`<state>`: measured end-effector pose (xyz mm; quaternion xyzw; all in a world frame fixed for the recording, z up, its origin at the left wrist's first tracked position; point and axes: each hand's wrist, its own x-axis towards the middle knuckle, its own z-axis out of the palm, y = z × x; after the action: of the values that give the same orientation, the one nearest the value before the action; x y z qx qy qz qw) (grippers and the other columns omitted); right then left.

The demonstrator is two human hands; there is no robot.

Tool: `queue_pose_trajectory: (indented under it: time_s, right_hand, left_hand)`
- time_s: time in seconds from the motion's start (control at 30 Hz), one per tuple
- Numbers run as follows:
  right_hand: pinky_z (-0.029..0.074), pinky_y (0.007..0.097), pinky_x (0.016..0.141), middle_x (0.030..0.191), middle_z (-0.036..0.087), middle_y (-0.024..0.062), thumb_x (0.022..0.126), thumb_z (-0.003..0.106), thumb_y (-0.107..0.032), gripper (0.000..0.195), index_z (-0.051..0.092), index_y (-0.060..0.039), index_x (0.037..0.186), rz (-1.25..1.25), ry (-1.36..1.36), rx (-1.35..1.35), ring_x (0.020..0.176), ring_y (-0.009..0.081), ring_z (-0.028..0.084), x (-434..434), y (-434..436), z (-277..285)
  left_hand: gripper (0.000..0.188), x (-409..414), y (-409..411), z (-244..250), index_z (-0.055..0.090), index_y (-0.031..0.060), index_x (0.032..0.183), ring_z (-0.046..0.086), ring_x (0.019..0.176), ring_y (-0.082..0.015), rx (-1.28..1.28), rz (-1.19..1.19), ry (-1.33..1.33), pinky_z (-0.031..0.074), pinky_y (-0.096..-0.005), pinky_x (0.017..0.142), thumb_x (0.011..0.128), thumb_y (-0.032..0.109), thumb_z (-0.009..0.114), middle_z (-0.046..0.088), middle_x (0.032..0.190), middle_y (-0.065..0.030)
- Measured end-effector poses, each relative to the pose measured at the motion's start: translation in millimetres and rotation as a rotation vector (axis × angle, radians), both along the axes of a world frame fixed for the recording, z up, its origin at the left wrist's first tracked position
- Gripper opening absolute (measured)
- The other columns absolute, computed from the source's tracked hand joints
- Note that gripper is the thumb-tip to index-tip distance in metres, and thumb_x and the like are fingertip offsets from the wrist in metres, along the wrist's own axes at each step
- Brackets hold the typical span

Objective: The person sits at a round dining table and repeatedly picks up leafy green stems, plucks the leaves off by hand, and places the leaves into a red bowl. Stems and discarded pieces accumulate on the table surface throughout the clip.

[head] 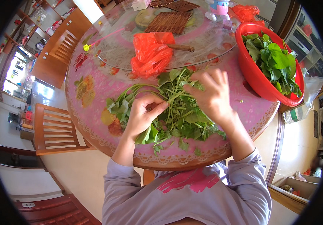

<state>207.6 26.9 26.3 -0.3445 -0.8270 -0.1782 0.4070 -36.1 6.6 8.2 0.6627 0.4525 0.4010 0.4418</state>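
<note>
A heap of leafy green stems (181, 112) lies at the near edge of the round table. My left hand (147, 112) pinches a green stem (175, 98) between thumb and forefinger over the heap's left part; leaves also show beneath that hand. Blurred by motion, my right hand (213, 94) is above the heap's right side, fingers spread and bent; whether a bit of stem is between them I cannot tell. To the right stands a red plastic basin (244, 60), tilted in view, with loose green leaves (275, 60) inside.
Beyond the heap lies a crumpled red plastic bag (151, 56), a knife's wooden handle (182, 47) sticking out to its right. Farther back are brown slatted mats (168, 22), a toy figure (217, 9) and another red bag (246, 12). A wooden chair (56, 129) stands left of the table.
</note>
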Motion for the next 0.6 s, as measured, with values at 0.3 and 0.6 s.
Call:
queue_pose_trajectory:
  time_s: [0.3,0.6]
  right_hand:
    - [0.047,0.0331,0.066,0.088,0.063,0.0043,0.069,0.072,-0.004,0.022,0.07,-0.0053,0.09,0.381,0.209,-0.283,0.075,0.022,0.06,-26,-2,-21]
    - [0.048,0.0271,0.063,0.08,0.066,0.006,0.077,0.077,0.002,0.008,0.074,-0.0009,0.084,0.541,0.743,-0.921,0.07,0.0144,0.062,-32,-12,-14]
  left_hand:
    - [0.01,5,-1,7,0.068,-0.0012,0.085,0.052,0.067,-0.0053,0.242,-0.066,0.067,0.042,-0.0232,0.061,0.084,0.004,0.076,0.06,0.075,0.0006]
    - [0.019,6,-6,7,0.06,0.0033,0.078,0.05,0.067,-0.0031,-0.021,-0.116,-0.226,0.04,-0.0205,0.062,0.084,0.006,0.078,0.059,0.073,0.0033]
